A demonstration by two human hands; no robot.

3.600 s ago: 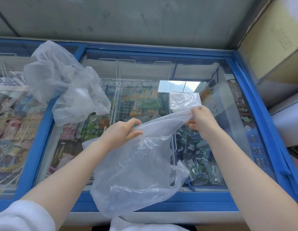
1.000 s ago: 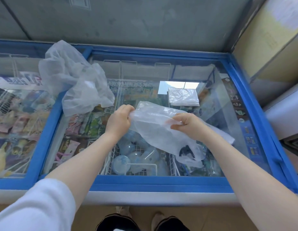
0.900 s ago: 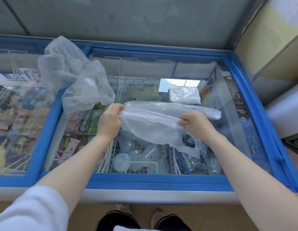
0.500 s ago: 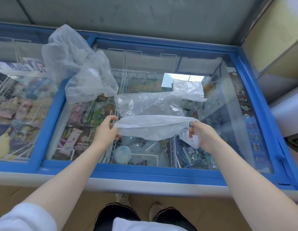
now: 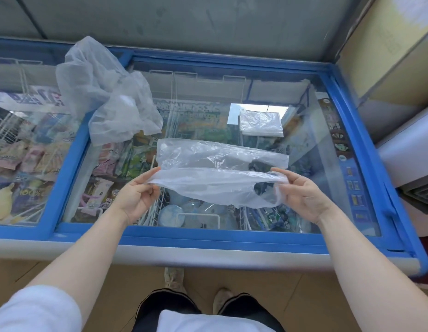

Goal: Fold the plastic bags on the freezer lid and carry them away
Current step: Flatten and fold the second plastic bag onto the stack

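A clear plastic bag (image 5: pixel 217 168) lies stretched across the freezer's glass lid (image 5: pixel 311 164), its far half flat on the glass and its near edge lifted. My left hand (image 5: pixel 136 195) pinches the bag's near left corner. My right hand (image 5: pixel 301 195) pinches the near right end, by the handle loops. A folded square bag (image 5: pixel 260 122) rests on the glass farther back. A crumpled pile of clear bags (image 5: pixel 105 92) sits on the blue frame to the back left.
The freezer has a blue frame (image 5: pixel 208 236) and holds packaged ice creams in wire baskets under the glass. A grey wall stands behind it. A cardboard box (image 5: pixel 395 44) and a grey appliance (image 5: pixel 407 154) stand to the right. My feet show on the tan floor below.
The bag went from hanging in the air to lying folded lengthwise on the glass. Both hands slid outward and toward me, now holding its near edge taut.
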